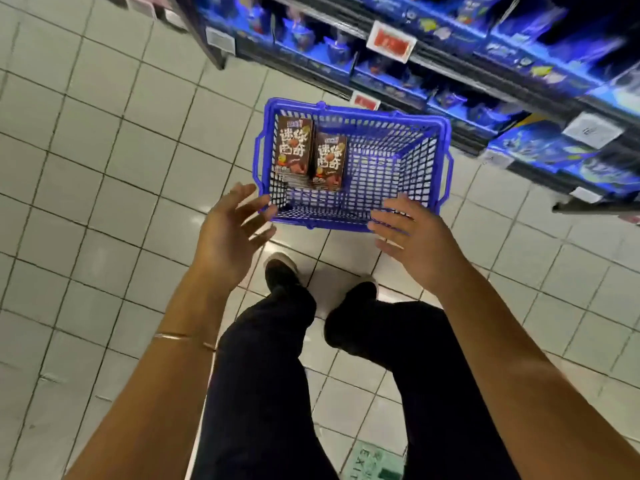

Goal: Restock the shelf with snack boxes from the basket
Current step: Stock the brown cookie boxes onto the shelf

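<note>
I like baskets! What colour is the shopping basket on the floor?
The shopping basket is bright blue plastic mesh, seen clearly in the head view.

Both arms fwd; left hand (231, 233) & right hand (414, 239) empty, fingers spread.

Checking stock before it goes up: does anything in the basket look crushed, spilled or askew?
Nothing stands out. The left snack box and right snack box sit side by side in the left part of the blue basket, print the same way up; no dents or spills show.
</note>
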